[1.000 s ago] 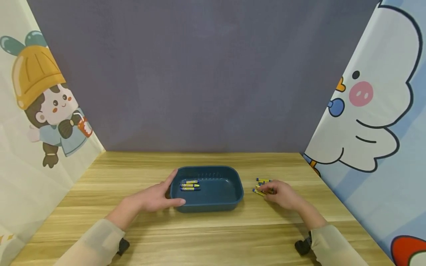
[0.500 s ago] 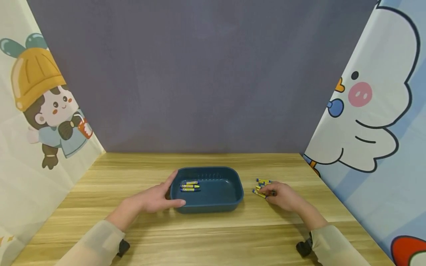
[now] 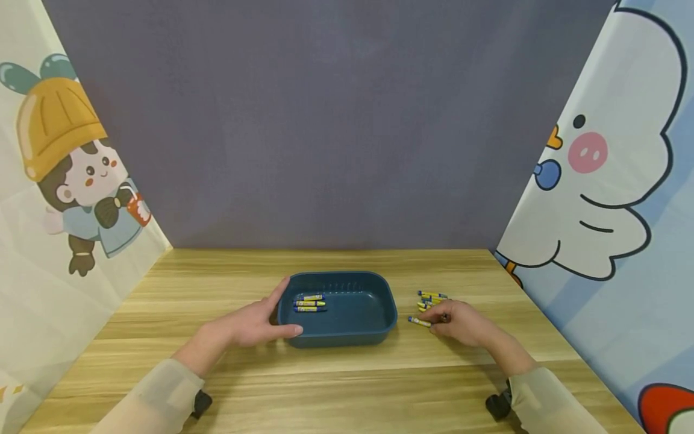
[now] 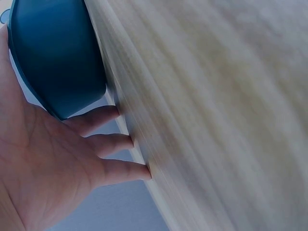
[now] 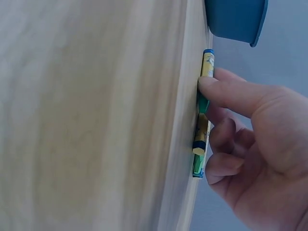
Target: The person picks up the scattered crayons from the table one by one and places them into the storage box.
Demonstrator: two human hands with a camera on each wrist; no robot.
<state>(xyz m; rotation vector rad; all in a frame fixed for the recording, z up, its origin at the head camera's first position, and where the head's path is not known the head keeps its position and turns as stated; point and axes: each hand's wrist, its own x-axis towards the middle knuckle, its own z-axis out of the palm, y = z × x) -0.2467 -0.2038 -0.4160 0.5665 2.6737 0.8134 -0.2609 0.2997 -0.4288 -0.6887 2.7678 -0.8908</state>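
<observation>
A dark blue rectangular tray (image 3: 347, 340) stands mid-table, with three yellow-wrapped crayons (image 3: 309, 303) lying side by side at its left end. At that end my left hand (image 3: 252, 324) rests with thumb and index finger spread along the rim. The left wrist view shows its other fingers (image 4: 108, 144) extended, tips on the tabletop. To the right of the tray, my right hand (image 3: 461, 323) pinches a crayon (image 3: 419, 321) between thumb and index finger, low over the table. In the right wrist view this crayon (image 5: 207, 65) has a green tip and a blue end.
Several more crayons (image 3: 432, 295) lie in a loose pile just beyond the right hand, partly hidden by it. The wooden table (image 3: 347, 392) meets a grey back panel (image 3: 325, 150). Cartoon-printed panels (image 3: 612, 181) flank both sides.
My right hand has drawn one crayon slightly toward me and left, away from the pile, turning it a little. The left hand and the tray have stayed in place.
</observation>
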